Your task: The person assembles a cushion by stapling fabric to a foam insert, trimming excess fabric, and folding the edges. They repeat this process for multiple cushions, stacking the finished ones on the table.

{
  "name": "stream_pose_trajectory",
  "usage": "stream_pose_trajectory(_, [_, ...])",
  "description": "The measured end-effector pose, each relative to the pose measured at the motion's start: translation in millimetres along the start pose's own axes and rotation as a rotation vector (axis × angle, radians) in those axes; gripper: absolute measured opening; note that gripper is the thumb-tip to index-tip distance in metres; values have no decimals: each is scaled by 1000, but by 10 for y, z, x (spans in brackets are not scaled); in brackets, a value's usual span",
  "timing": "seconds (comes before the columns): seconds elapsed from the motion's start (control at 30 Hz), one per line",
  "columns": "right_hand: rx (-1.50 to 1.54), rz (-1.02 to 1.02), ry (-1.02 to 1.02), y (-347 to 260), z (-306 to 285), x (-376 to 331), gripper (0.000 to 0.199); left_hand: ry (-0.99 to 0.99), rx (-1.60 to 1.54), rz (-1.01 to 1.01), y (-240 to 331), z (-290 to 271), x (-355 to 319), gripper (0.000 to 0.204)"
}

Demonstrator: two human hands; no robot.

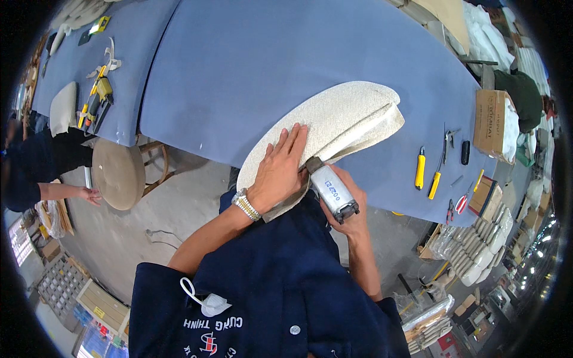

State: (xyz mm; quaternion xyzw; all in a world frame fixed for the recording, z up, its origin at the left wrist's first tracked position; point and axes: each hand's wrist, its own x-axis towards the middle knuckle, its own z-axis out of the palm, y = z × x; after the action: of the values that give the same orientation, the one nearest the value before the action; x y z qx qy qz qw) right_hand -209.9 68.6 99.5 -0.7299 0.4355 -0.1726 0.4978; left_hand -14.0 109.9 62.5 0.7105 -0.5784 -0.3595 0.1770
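Observation:
A pale cream fabric-covered seat panel (334,113) lies tilted over the near edge of the blue table, a fold of cloth running along its right part. My left hand (279,167), a watch on its wrist, rests flat on the fabric with fingers stretched out. In my right hand (352,206) is a grey and black staple gun (328,186), its black nose against the panel's near edge beside my left fingertips. My right fingers wrap its handle and are partly hidden beneath the tool.
On the blue table (250,53) lie a yellow knife (420,168), a yellow-handled tool (435,185), pliers (461,203) and a cardboard box (492,125). Left, another person's hand (89,195) is near a round cushioned stool (118,174). More tools (98,98) lie on the left table.

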Motion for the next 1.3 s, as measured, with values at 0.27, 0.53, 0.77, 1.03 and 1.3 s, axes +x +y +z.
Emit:
stream_pose_trajectory(0.27, [-29,-141,-24,38,22,-83,60,-30,-51,-6,-29,-59,-45,104])
stream_pose_trajectory(0.53, [42,32,-91,-46,16,-39,62,6,-4,22,13,30,-49,108])
stream_pose_trajectory(0.77, [27,-31,-4,30,133,-106,56,-63,-552,262,-342,-550,-52,81])
stream_pose_trajectory(1.03, [-13,-7,-25,90,87,-164,65,96,242,885,1062,-2336,-1122,48])
stream_pose_trajectory(1.3, [61,-57,-16,155,115,-180,61,145,281,1093,1175,-2033,-1300,29])
